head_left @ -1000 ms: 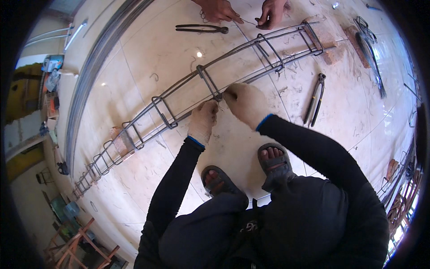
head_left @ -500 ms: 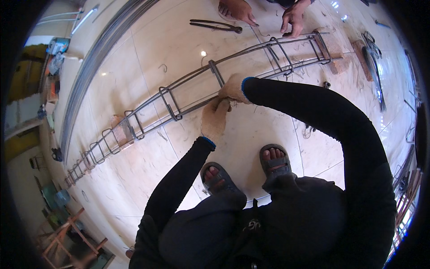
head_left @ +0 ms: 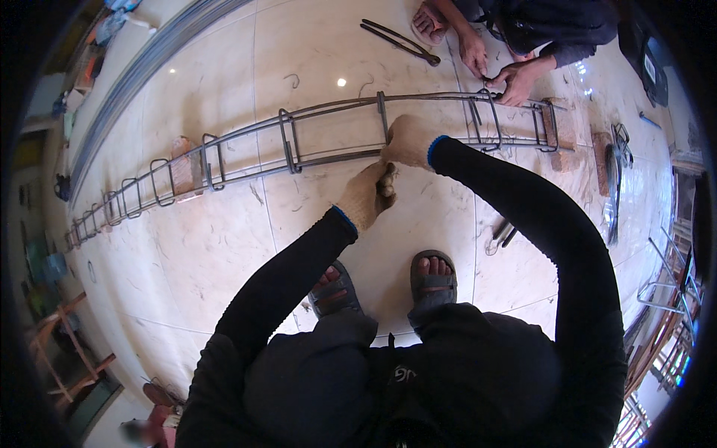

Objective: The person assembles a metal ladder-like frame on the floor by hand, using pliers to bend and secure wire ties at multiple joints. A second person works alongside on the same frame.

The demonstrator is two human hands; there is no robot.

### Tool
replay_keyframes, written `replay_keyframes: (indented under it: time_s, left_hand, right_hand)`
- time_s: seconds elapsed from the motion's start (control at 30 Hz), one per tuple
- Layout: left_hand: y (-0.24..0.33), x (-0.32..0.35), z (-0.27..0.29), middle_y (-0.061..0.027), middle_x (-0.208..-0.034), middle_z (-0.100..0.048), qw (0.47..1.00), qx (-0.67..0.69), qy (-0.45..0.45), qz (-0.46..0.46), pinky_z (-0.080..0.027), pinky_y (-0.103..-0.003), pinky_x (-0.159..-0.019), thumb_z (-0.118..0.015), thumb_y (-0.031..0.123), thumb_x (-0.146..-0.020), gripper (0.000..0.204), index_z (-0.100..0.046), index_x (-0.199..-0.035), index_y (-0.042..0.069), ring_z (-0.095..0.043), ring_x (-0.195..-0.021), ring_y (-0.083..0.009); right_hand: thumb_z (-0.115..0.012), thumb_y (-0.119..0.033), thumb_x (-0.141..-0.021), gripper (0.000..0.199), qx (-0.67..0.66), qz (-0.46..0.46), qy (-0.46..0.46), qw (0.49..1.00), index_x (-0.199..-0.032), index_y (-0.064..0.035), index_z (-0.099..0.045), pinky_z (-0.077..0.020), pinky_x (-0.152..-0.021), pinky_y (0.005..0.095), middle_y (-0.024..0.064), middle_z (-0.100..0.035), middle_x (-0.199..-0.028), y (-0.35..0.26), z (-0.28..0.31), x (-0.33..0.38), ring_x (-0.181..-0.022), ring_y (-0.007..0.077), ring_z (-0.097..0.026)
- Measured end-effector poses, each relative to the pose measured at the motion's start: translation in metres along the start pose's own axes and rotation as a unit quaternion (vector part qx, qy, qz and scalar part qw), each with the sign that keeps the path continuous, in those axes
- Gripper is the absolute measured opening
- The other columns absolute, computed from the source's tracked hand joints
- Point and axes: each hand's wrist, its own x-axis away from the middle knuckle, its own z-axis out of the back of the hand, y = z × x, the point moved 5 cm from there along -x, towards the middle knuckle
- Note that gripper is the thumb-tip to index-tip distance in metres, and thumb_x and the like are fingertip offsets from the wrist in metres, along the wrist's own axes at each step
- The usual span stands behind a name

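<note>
A long rebar cage (head_left: 328, 131) lies on the pale tiled floor (head_left: 194, 246), running from about 9 o'clock at the left rim, across the upper middle of the view, to about 2 o'clock, with rectangular stirrups spaced along its bars. The person's right hand (head_left: 408, 140), in a tan work glove with a blue cuff, sits just above centre at about 12 o'clock, its fingers curled shut around the near lengthwise bar right beside a stirrup (head_left: 383, 118). The left hand (head_left: 366, 198), gloved alike, is just below and to the left of the right one, touching it; its fingers are drawn together at the fingertips, but what they pinch cannot be made out. Both black sleeves rise from the lower edge, and two sandalled feet stand on the floor at about 6 o'clock of the hands. At 1 o'clock a second person's bare hands (head_left: 515, 78) work on the cage at a stirrup near its right end. A pair of long-handled cutters (head_left: 399, 41) lies on the floor at 12 o'clock, beyond the cage. A wooden block (head_left: 562, 127) supports the cage near its right end, and another block (head_left: 183, 160) sits under it at 10 o'clock.
</note>
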Motion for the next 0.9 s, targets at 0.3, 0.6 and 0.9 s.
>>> replay_keyframes:
  time_s: [0.3, 0.6, 0.9]
  left_hand:
    - [0.041, -0.004, -0.008, -0.0041, -0.082, -0.068, 0.979, -0.171, 0.115, 0.007, -0.051, -0.037, -0.066, -0.065, 0.033, -0.107, 0.034, -0.079, -0.105, 0.002, -0.062, -0.071, -0.0197]
    - [0.073, 0.001, -0.015, -0.0092, -0.09, -0.072, 0.897, -0.422, 0.099, -0.085, -0.055, -0.038, -0.077, -0.062, 0.038, -0.103, 0.041, -0.079, -0.106, 0.001, -0.066, -0.077, -0.021]
    - [0.059, 0.007, -0.013, -0.0056, -0.082, -0.065, 0.931, -0.342, 0.099, -0.083, -0.052, -0.034, -0.072, -0.064, 0.036, -0.108, 0.041, -0.078, -0.107, -0.002, -0.061, -0.076, -0.0159]
  right_hand:
    - [-0.077, -0.035, -0.094, 0.032, -0.197, 0.037, 0.162, 0.966, -0.099, -0.0036, -0.083, -0.0612, -0.079, 0.052, 0.0227, -0.079, -0.091, 0.021, -0.026, 0.042, -0.086, 0.043, -0.077]
    - [-0.083, -0.034, -0.092, 0.032, -0.215, -0.054, 0.256, 0.941, -0.109, -0.0075, -0.083, -0.061, -0.082, 0.049, 0.0162, -0.082, -0.101, 0.052, -0.075, 0.087, -0.092, 0.0386, -0.078]
    - [-0.077, -0.028, -0.097, 0.026, -0.082, 0.032, 0.277, 0.957, -0.116, -0.011, -0.081, -0.0611, -0.088, 0.0503, 0.0135, -0.077, -0.111, 0.008, -0.03, 0.08, -0.104, 0.0361, -0.076]
